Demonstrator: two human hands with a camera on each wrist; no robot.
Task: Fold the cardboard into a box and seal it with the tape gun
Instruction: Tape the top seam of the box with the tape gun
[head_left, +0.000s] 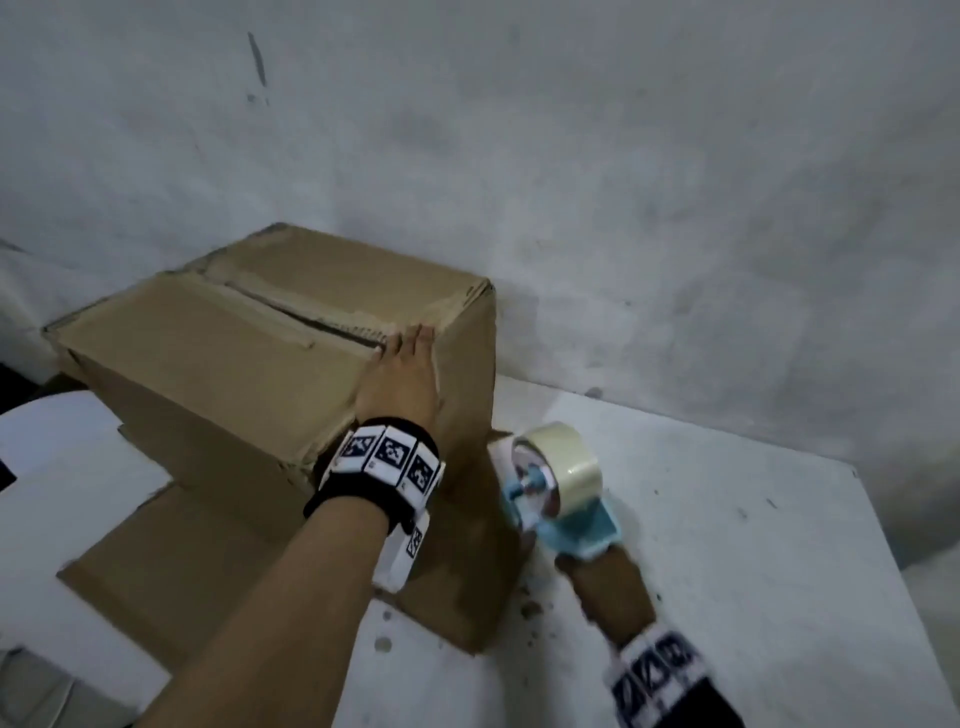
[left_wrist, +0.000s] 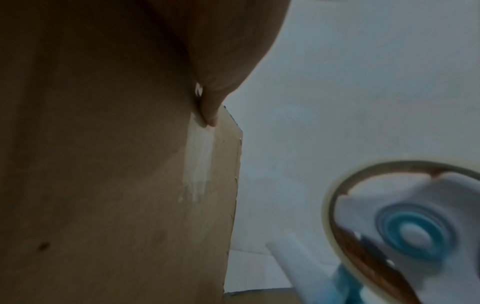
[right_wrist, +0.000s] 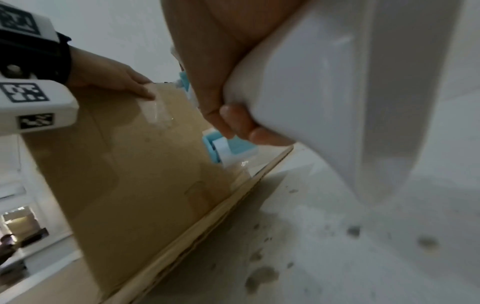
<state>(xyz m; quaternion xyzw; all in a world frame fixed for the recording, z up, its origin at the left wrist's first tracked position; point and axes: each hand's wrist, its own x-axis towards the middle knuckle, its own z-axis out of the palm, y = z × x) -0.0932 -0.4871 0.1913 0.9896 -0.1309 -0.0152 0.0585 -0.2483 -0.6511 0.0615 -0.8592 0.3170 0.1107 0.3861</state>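
Observation:
A brown cardboard box (head_left: 218, 364) stands on the white table (head_left: 727, 519), its top flaps folded down with a dark gap along the seam. My left hand (head_left: 400, 374) lies flat with straight fingers on the box's near right corner, the fingertips at the top edge. In the left wrist view the thumb (left_wrist: 210, 115) presses the upper end of a short tape strip (left_wrist: 198, 160) on the box side. My right hand (head_left: 608, 587) grips the handle of the blue and white tape gun (head_left: 558, 493), low beside the box. In the right wrist view my fingers (right_wrist: 233, 123) curl round the white handle (right_wrist: 324, 92).
The box's bottom flaps (head_left: 182, 561) spread flat on the table in front of it. A grey wall (head_left: 571, 156) rises close behind. Dark specks (right_wrist: 259, 275) mark the table near the flap edge. A white round object (head_left: 52, 457) sits at the left.

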